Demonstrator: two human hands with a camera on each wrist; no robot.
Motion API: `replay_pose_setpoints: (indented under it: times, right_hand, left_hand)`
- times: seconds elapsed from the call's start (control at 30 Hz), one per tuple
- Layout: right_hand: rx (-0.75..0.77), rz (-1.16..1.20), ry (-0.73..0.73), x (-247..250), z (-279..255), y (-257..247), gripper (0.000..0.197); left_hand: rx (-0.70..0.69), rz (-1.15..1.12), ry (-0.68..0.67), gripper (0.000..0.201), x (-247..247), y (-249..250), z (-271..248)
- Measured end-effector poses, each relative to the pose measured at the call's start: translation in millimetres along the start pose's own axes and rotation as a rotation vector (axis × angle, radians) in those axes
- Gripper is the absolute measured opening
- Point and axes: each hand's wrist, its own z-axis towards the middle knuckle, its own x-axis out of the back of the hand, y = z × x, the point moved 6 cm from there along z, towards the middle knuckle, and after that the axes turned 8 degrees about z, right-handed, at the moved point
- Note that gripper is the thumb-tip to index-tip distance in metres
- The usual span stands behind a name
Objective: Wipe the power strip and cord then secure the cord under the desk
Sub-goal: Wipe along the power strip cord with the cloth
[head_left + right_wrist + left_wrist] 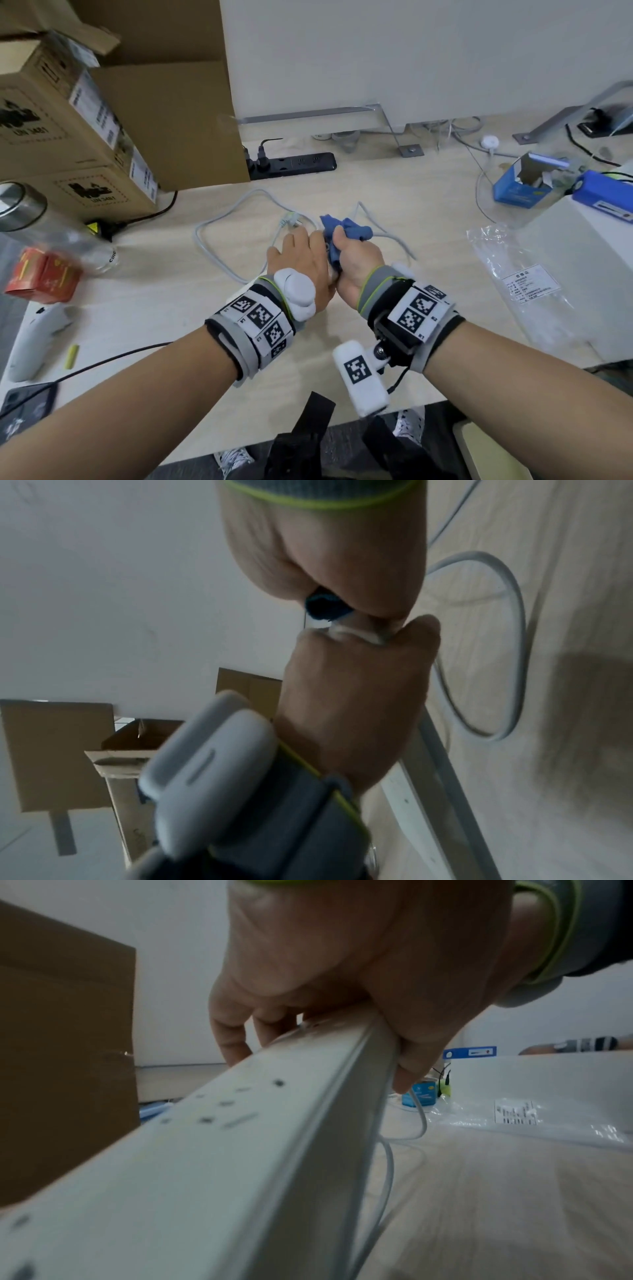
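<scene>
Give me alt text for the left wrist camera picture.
A left hand grips a white power strip from above, holding it tilted over a wooden desk. Its white cord trails down beside it; a cardboard box stands behind.

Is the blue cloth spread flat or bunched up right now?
Bunched up. The blue cloth sticks out crumpled from the right hand, whose fingers curl round it; no flat part lies on the desk.

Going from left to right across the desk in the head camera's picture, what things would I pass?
Red box → cardboard boxes → black power strip → blue cloth held in the right hand → clear plastic bag → blue carton
</scene>
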Motion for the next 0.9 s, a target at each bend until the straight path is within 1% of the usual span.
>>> replay_pose_setpoints:
  times: [0.13, 0.2, 0.27, 0.3, 0.33, 0.4, 0.47, 0.5, 0.57, 0.7, 0.8, 0.9]
  right_hand:
    - [-0.012, 0.061, 0.088, 2.2, -3.4, -13.3, 0.03]
    - [-0.027, 0.111, 0.103, 0.3, -1.6, -18.2, 0.035]
    - [-0.076, 0.102, 0.103, -1.8, -0.1, -19.5, 0.057]
    - [-0.089, 0.103, 0.114, -0.9, -0.9, -21.6, 0.064]
    - [-0.097, 0.1, 0.122, 0.1, -2.2, -24.6, 0.064]
    - [-0.102, 0.08, 0.112, 0.4, -4.8, -32.6, 0.057]
    - [-0.093, 0.049, 0.097, -1.2, -6.9, -38.8, 0.059]
    - [-0.084, 0.039, 0.091, -1.5, -7.2, -42.5, 0.054]
    - [-0.053, 0.012, 0.1, -0.2, -5.3, -51.2, 0.037]
    - [0.018, 0.041, 0.221, 16.1, 2.6, -83.7, 0.035]
    - [0.047, 0.002, 0.293, 34.4, 12.9, -111.9, 0.045]
    - [0.033, -0.013, 0.302, 43.2, 17.1, -123.3, 0.04]
  left_hand:
    - [-0.067, 0.126, -0.074, 0.042, -4.2, 3.7, -4.6]
    - [-0.094, 0.171, -0.103, 0.04, -6.0, 5.8, -6.2]
    - [-0.129, 0.201, -0.132, 0.041, -7.1, 8.4, -8.9]
    - [-0.146, 0.207, -0.137, 0.043, -7.1, 9.1, -10.6]
    - [-0.159, 0.206, -0.132, 0.044, -6.3, 9.0, -12.7]
    - [-0.177, 0.191, -0.119, 0.044, -5.8, 6.9, -15.1]
    - [-0.195, 0.191, -0.118, 0.045, -5.0, 0.8, -15.8]
    - [-0.212, 0.203, -0.121, 0.048, -4.2, -1.8, -15.3]
    - [-0.238, 0.228, -0.139, 0.055, -4.7, -9.2, -15.4]
    - [-0.291, 0.281, -0.213, 0.061, -15.1, -29.0, -23.9]
    - [-0.318, 0.308, -0.29, 0.061, -32.2, -44.4, -38.6]
    - [-0.334, 0.292, -0.342, 0.065, -45.8, -53.5, -50.5]
